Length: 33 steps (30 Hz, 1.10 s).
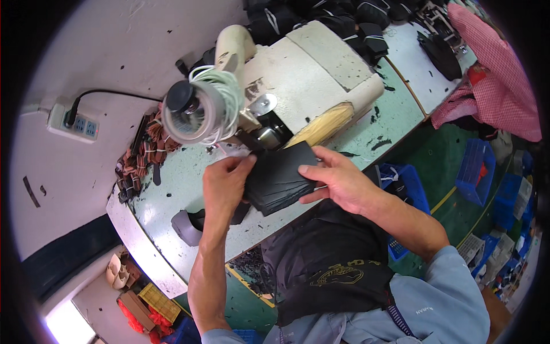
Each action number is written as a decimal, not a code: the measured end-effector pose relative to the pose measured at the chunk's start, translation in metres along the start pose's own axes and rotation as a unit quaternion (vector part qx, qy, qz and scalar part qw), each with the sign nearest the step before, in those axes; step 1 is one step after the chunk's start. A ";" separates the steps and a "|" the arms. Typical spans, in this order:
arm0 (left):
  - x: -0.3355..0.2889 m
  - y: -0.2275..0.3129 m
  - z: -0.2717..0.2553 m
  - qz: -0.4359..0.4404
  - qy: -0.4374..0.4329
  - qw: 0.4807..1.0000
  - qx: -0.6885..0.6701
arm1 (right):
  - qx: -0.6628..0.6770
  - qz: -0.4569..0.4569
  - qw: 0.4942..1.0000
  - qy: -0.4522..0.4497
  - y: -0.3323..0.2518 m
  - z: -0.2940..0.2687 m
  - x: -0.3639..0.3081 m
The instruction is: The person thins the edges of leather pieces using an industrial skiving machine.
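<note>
A fanned stack of thin, flat black pieces (279, 179), perhaps leather, is held between my two hands over the table's near edge. My left hand (223, 186) pinches its left side with thumb and fingers. At its right edge, my right hand (341, 179) has the thumb on top, with fingers reaching underneath and along the side. Just beyond the stack stands a cream bench machine (309, 66) with a metal working area (268, 136). Curved dark grey pieces (188, 228) lie on the table by my left wrist.
The pale table (154, 221) carries black scraps and bundled brown strips (150, 146). A round clear-sided fixture (192, 112) with coiled white cable juts over the machine's left. Black bundles (332, 20) lie behind. Pink checked cloth (487, 80) hangs at right; blue crates (476, 172) stand below.
</note>
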<state>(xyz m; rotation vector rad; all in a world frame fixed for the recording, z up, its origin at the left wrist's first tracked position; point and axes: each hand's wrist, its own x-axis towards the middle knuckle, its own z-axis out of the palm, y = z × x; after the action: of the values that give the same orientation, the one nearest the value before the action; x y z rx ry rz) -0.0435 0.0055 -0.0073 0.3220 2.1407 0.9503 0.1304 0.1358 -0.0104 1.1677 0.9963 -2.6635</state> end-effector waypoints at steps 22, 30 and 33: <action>0.001 -0.005 -0.012 -0.025 -0.030 0.999 0.029 | 0.073 -0.092 0.993 0.018 0.031 -0.002 -0.002; 0.001 -0.011 -0.012 0.006 -0.045 0.998 -0.038 | 0.076 -0.099 0.992 0.011 0.027 -0.001 -0.002; 0.007 0.000 -0.011 -0.005 -0.021 0.995 0.093 | 0.083 -0.096 0.992 0.017 0.026 0.003 -0.003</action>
<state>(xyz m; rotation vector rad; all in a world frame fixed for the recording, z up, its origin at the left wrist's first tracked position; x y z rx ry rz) -0.0559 0.0034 -0.0064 0.4185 2.1938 0.7329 0.1386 0.1127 -0.0211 1.2065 0.9541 -2.9372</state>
